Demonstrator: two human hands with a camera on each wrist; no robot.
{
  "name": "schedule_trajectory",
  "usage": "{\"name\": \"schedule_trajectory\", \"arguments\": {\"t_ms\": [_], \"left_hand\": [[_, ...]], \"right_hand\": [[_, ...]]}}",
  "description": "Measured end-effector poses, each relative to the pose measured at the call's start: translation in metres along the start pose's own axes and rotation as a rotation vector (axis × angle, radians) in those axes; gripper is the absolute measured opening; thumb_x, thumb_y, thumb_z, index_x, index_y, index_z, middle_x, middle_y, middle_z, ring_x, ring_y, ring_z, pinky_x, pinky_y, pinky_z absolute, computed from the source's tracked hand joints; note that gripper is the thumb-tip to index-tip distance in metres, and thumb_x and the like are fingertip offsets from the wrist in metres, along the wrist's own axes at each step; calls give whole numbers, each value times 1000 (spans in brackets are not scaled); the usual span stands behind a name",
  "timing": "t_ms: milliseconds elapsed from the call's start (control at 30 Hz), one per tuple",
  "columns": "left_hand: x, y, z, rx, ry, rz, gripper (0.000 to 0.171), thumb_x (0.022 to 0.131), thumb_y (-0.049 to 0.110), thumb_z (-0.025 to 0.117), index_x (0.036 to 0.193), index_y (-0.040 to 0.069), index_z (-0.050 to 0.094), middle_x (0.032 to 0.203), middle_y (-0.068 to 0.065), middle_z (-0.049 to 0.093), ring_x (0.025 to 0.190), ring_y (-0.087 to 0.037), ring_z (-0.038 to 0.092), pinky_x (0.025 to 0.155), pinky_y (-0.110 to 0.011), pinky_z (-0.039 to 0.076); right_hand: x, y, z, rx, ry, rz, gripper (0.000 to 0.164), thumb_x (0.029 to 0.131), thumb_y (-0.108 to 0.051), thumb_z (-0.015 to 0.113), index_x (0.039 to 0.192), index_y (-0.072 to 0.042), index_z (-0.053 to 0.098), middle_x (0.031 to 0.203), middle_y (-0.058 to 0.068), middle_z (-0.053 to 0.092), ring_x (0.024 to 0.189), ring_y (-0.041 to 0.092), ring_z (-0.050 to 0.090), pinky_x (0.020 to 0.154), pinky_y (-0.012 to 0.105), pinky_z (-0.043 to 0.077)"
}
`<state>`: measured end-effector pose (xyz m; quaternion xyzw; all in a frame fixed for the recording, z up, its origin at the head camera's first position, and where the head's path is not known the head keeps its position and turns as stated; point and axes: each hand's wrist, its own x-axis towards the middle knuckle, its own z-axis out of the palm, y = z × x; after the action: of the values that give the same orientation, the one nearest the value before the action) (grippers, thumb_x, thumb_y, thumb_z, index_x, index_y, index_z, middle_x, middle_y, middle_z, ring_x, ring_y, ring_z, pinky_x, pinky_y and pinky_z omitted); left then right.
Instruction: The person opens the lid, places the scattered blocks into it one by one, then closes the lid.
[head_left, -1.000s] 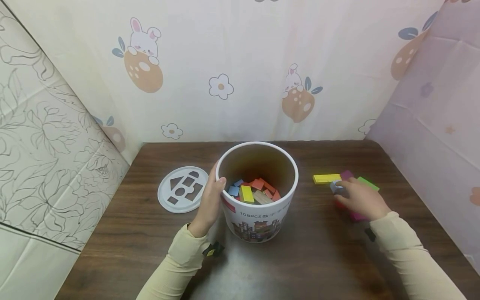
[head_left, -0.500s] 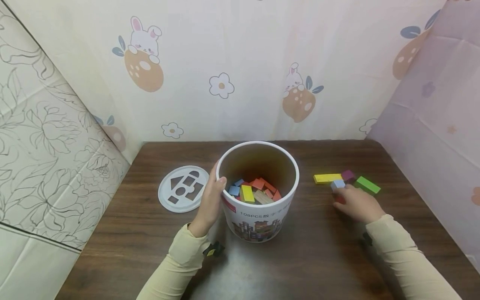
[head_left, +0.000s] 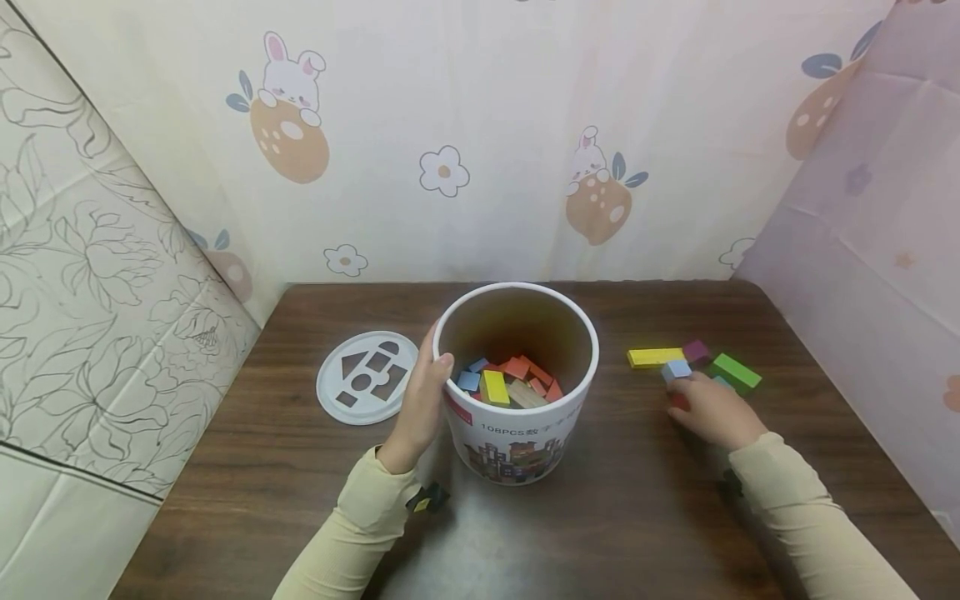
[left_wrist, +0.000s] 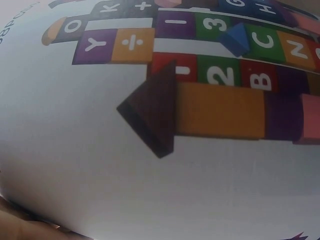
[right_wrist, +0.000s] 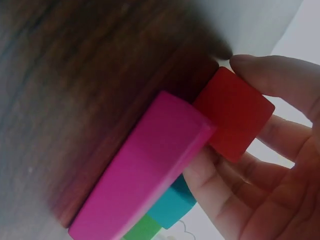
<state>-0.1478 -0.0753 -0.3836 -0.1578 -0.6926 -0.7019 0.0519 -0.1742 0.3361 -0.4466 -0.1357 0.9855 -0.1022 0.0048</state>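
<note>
My left hand (head_left: 420, 400) grips the left side of a white printed bucket (head_left: 513, 446), thumb at the rim. Inside the bucket lie several coloured blocks. In the left wrist view, the bucket's printed wall (left_wrist: 90, 165) takes up most of the frame, with a bit of finger (left_wrist: 25, 227) at the lower left. My right hand (head_left: 716, 412) is low over the table at the right, pinching a red block (right_wrist: 235, 115) between thumb and fingers. A magenta block (right_wrist: 145, 165) lies against the red one, and a teal block (right_wrist: 172, 202) shows behind it.
Beyond my right hand are a yellow block (head_left: 654, 357), a light blue block (head_left: 676, 371), a purple block (head_left: 697, 353) and a green block (head_left: 735, 373). A white lid (head_left: 327, 387) with shaped cutouts lies left of the bucket. Patterned cloth (head_left: 510, 167) hangs behind the table (head_left: 247, 500).
My right hand has drawn slightly left and down, uncovering the green block and part of the teal one. My left hand and the bucket stay in place.
</note>
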Motion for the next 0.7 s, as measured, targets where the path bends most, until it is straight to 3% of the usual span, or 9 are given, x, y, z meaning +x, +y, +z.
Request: {"name": "schedule_trajectory", "arguments": {"t_ms": [233, 500, 700], "left_hand": [[0, 1, 0, 10, -7, 3, 64, 94, 34, 41, 154, 18, 24, 155, -8, 31, 142, -38, 30, 115, -62, 27], [-1, 1, 0, 23, -7, 2, 64, 94, 34, 40, 154, 17, 24, 155, -8, 30, 141, -38, 30, 114, -63, 28], [-1, 3, 1, 18, -5, -10, 65, 94, 35, 41, 154, 18, 23, 155, -7, 30, 141, -37, 31, 114, -62, 29]], "right_hand": [[0, 0, -6, 17, 17, -19, 20, 80, -12, 75, 92, 2, 67, 83, 13, 65, 73, 26, 60, 70, 51, 53], [4, -6, -29, 60, 46, -67, 23, 82, -8, 73, 99, 6, 67, 92, 19, 68, 86, 34, 65, 80, 57, 53], [10, -24, -53, 83, 81, -73, 24, 84, -10, 71, 103, 4, 67, 93, 16, 66, 83, 28, 62, 77, 53, 54]]}}
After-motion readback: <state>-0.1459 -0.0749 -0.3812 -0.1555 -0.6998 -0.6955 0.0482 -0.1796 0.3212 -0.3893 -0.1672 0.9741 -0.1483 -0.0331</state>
